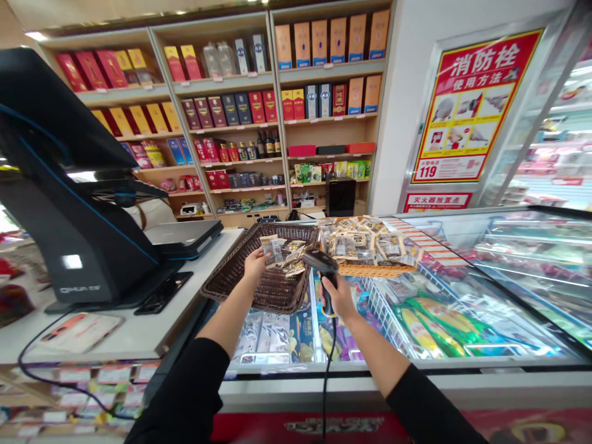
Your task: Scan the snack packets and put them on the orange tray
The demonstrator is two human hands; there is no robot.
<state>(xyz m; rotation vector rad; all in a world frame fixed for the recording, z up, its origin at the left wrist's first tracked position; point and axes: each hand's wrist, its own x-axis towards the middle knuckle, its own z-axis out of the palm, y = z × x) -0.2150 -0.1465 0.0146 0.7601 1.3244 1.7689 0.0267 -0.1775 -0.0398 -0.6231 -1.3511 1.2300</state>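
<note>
My left hand (254,266) pinches a small clear-and-beige snack packet (272,250) over a dark brown wicker basket (226,271). Several similar packets (295,259) lie in that basket, near its right side. In my right hand (340,295) is a black corded barcode scanner (321,262), its head tilted toward the packets and its cable hanging down in front. Behind the scanner, to the right, a lighter orange wicker tray (374,270) bears a heap of the same kind of packets (354,240). Both containers rest on top of a glass-lidded freezer.
A black checkout terminal (87,246) and a flat scale (185,237) stand on the left counter (139,336), with a phone (78,332) near its front. Packaged food shows inside the freezer (416,367). Shelves of boxes (231,108) line the back wall.
</note>
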